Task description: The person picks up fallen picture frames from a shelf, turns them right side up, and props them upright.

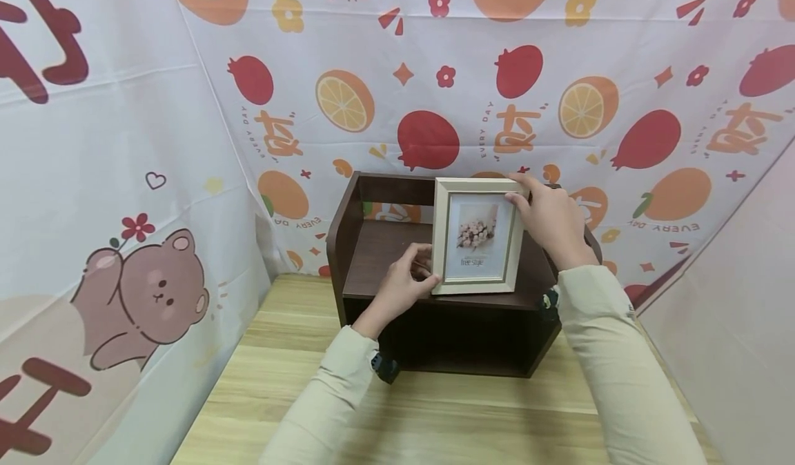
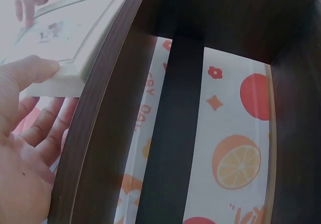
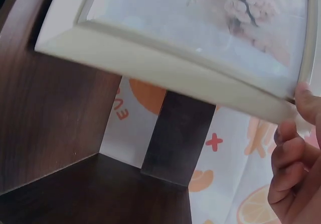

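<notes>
A cream picture frame [image 1: 439, 237] with a flower print stands nearly upright on the upper shelf of a dark brown wooden rack [image 1: 385, 251]. At its lower left corner my left hand [image 1: 400, 285] pinches it, thumb on the front and fingers behind; the left wrist view shows this thumb [image 2: 40, 71] on the frame's edge. My right hand [image 1: 553, 220] grips the upper right corner, thumb on the front face. In the right wrist view the fingers [image 3: 288, 169] curl behind that corner. The frame's back is hidden.
The rack's open lower compartment [image 1: 459, 341] is dark inside. It stands on a light wood-grain table [image 1: 273, 382]. Behind hangs a fruit-printed cloth [image 1: 385, 51], and a bear-printed cloth [image 1: 155, 292] hangs at the left. A pale panel [image 1: 733, 272] borders the right.
</notes>
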Available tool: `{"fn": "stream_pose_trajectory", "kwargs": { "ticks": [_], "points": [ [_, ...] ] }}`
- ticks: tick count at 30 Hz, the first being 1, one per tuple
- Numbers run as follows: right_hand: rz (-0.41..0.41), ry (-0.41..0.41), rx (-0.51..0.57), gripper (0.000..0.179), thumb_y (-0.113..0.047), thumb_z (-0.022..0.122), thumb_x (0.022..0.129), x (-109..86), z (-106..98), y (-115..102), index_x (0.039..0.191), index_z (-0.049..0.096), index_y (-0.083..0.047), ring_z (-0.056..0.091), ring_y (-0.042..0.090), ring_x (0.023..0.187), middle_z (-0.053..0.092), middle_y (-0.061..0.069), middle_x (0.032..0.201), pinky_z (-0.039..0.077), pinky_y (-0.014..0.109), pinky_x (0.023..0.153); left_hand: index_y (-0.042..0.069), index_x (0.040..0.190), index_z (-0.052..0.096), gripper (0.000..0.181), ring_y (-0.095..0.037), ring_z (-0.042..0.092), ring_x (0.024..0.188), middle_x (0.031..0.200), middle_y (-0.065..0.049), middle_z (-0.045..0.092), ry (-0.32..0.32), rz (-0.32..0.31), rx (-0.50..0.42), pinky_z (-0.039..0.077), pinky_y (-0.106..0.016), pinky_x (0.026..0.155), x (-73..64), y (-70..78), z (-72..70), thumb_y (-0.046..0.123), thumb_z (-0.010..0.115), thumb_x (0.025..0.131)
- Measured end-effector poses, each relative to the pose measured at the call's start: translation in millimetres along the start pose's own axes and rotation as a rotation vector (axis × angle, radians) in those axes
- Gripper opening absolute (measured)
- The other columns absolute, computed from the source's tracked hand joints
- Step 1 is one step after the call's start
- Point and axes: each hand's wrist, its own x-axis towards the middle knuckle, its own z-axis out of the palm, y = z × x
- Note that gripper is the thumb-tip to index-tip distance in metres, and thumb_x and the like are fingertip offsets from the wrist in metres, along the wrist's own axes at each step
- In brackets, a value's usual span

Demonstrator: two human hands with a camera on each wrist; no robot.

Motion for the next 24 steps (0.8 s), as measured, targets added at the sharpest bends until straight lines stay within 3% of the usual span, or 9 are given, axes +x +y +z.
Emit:
{"fn": "stream_pose_trajectory", "kwargs": {
  "ticks": [10, 19, 24],
  "points": [
    [-0.031, -0.019, -0.058, 0.044, -0.045, 0.05, 0.098, -0.3, 0.9, -0.4, 0.138, 0.053, -0.028, 0.031, 0.019, 0.038, 0.041, 0.007, 0.048, 0.02, 0.028, 0.04, 0.015, 0.138, 0.046, 0.052, -0.021, 0.062, 0.098, 0.113, -0.01, 0.061, -0.048, -0.036, -0.013, 0.051, -0.039, 0.086, 2.2, -5.7, -16.5, 0.016, 0.069, 0.09],
    [-0.05, 0.001, 0.001, 0.044, -0.043, 0.049, 0.099, -2.9, 3.4, 0.2, 0.139, 0.052, -0.025, 0.03, 0.02, 0.038, 0.038, 0.006, 0.047, 0.021, 0.029, 0.039, 0.016, 0.14, 0.045, 0.054, -0.021, 0.061, 0.098, 0.114, -0.011, 0.061, -0.049, -0.045, -0.021, 0.05, -0.038, 0.085, 1.2, -5.3, -16.2, 0.019, 0.068, 0.091],
    [-0.04, -0.026, 0.017, 0.046, -0.044, 0.046, 0.1, -2.5, 2.9, 1.2, 0.143, 0.047, -0.027, 0.03, 0.019, 0.037, 0.038, 0.004, 0.047, 0.022, 0.028, 0.038, 0.016, 0.141, 0.045, 0.055, -0.021, 0.062, 0.096, 0.112, -0.011, 0.062, -0.045, -0.035, -0.017, 0.051, -0.037, 0.084, 2.5, -6.1, -16.0, 0.018, 0.067, 0.091]
  ]
}}
